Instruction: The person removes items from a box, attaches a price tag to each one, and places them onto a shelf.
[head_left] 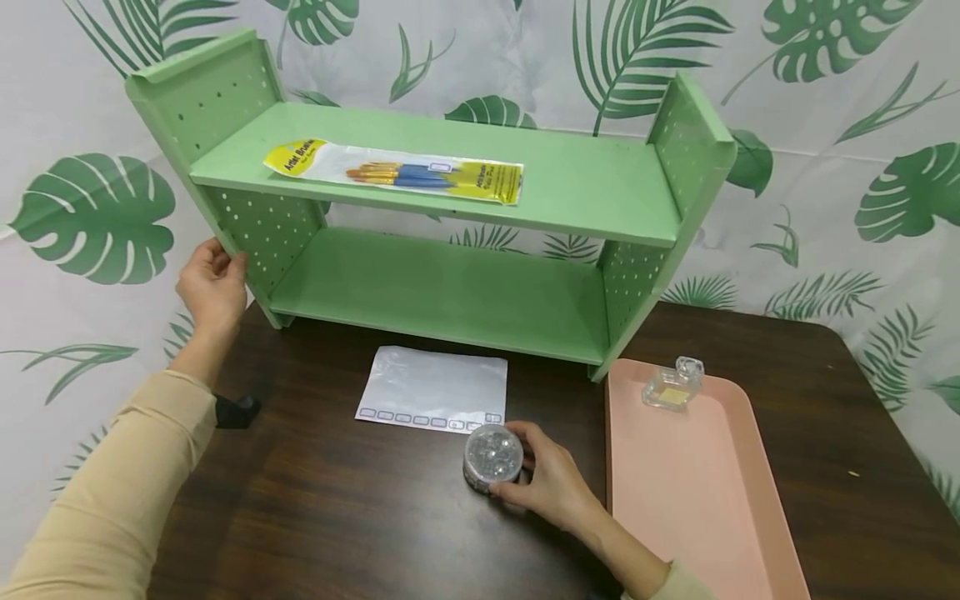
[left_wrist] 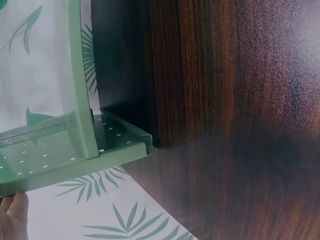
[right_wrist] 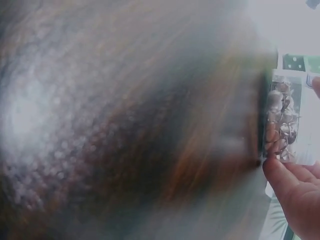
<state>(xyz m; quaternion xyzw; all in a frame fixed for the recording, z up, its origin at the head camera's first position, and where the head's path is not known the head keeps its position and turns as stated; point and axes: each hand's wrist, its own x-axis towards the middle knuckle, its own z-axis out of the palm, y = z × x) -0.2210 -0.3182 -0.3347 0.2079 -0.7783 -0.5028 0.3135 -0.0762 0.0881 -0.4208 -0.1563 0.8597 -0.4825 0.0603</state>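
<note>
My left hand point(head_left: 213, 283) grips the left side panel of a green two-tier shelf point(head_left: 450, 279) by its front edge. In the left wrist view, only part of that hand point(left_wrist: 14, 215) shows, its fingers at the panel's edge. The right hand point(head_left: 551, 475) holds a round clear tub point(head_left: 492, 457) of small silvery pieces, thumb on the near side and fingers on the far side. Seen from the right wrist, the tub point(right_wrist: 284, 117) has clear walls and shiny rounded pieces inside. It overlaps the near edge of a white sheet point(head_left: 435, 387) with small printed labels.
A pack of artist brushes point(head_left: 408, 173) lies on the upper shelf board. To the right, a pink tray point(head_left: 682, 483) holds a small glass bottle point(head_left: 673, 387) at its far end. Everything stands on a dark wooden table point(head_left: 360, 508) against a leaf-patterned wall covering point(head_left: 810, 208).
</note>
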